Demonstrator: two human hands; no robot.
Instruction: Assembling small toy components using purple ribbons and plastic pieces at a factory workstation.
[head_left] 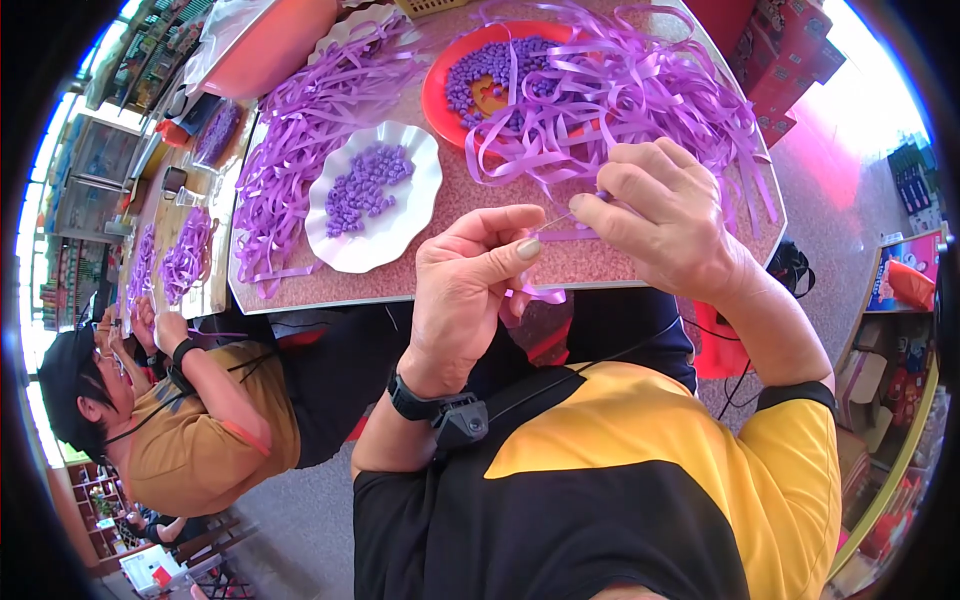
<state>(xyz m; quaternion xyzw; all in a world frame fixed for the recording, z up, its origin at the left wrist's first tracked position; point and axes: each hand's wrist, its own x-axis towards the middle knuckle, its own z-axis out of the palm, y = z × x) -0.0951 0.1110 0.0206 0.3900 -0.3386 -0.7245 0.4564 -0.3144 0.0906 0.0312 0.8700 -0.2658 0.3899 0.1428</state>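
Observation:
My left hand [470, 275] is closed in a pinch on a thin, needle-like piece [553, 222] that spans the gap toward my right hand. A short length of purple ribbon [545, 294] shows below the left fingertips. My right hand [665, 215] is closed too, thumb and forefinger pressed on a small purple thing at the tip, too small to name surely. Just left of my hands, a white scalloped plate [415, 215] carries purple beads [365, 185]. Beyond them stands a red bowl [436, 95] of more purple beads, partly covered by a heap of purple ribbons [640, 95].
Another ribbon heap [290, 150] covers the left of the pink speckled table [460, 262]. A pink tub [265, 45] stands at the far left. On the left, a person [200, 420] handles ribbon at another table. A shelf [890, 390] stands at right, red boxes [785, 65] behind.

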